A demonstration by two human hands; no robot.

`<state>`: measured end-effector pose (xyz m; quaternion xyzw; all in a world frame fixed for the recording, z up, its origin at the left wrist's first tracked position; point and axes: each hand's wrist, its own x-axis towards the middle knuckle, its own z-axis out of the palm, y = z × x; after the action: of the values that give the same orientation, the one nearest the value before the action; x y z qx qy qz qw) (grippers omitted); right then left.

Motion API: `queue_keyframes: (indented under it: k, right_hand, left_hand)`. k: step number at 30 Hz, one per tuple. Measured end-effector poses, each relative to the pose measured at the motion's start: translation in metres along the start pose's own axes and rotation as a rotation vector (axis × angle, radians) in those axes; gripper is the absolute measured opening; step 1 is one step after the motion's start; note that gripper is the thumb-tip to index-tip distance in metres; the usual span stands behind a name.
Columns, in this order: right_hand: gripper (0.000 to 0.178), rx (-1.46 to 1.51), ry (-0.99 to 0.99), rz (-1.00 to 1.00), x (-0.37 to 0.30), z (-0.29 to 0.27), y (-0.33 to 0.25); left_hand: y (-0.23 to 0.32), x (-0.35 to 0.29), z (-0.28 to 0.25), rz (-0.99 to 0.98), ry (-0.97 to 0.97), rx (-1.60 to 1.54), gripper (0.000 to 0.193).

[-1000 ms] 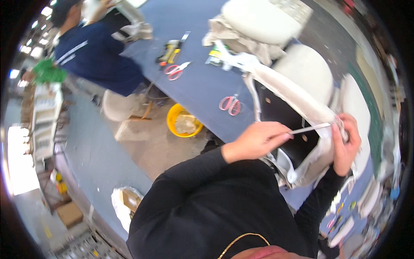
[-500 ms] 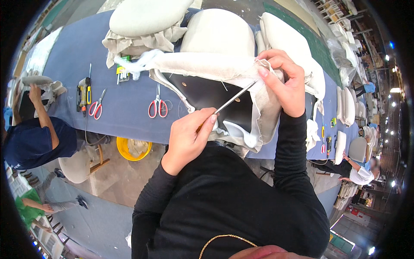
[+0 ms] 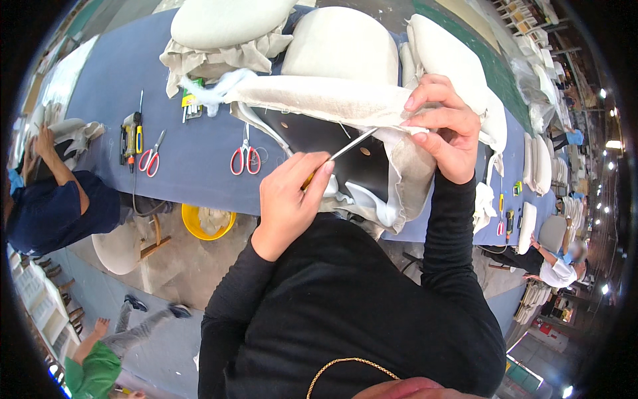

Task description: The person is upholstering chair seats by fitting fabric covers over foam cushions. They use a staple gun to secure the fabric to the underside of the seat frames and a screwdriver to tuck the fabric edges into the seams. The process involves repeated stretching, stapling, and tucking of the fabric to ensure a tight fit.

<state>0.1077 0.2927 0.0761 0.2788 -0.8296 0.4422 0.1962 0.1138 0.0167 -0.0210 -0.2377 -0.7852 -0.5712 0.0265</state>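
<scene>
My left hand [image 3: 291, 199] is closed round a screwdriver [image 3: 352, 145]; only its thin metal shaft and a bit of yellow handle show. The shaft points up and right to the fabric's edge. My right hand [image 3: 446, 130] pinches the beige fabric cover [image 3: 319, 90] at the upper right corner of a cushion turned underside up. Its dark base board [image 3: 309, 139], with small round holes, lies bare between the loose cloth edges. White padding [image 3: 372, 199] shows at the near edge, and a tuft of white fibre [image 3: 222, 90] sticks out at the far left corner.
Red-handled scissors [image 3: 245, 158] and a second pair of scissors [image 3: 151, 159] lie on the blue table [image 3: 199, 179], left of the cushion. Padded seats [image 3: 342, 46] stand behind. A yellow bucket [image 3: 208, 229] is below the table edge. Co-workers are at left [image 3: 60, 213] and right [image 3: 557, 269].
The screwdriver's tip has shifted left along the fabric edge, away from the corner. My right hand has moved slightly right, with its fingers folded over the cloth. A person in green moved at lower left.
</scene>
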Motion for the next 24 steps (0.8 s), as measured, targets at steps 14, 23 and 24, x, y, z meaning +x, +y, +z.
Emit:
queue_keyframes:
  k: [14, 23, 24]
  right_hand:
    - [0.015, 0.105, 0.124, 0.297, 0.003, 0.006, -0.005]
    - [0.016, 0.154, 0.067, 0.185, -0.005, 0.006, -0.003]
    - [0.021, 0.163, 0.036, 0.131, -0.005, 0.004, 0.0]
  left_hand:
    - [0.009, -0.007, -0.011, -0.013, -0.071, 0.011, 0.012]
    - [0.013, 0.004, -0.017, -0.016, -0.076, 0.018, 0.012]
    - [0.015, 0.006, -0.019, -0.01, -0.078, 0.032, 0.012]
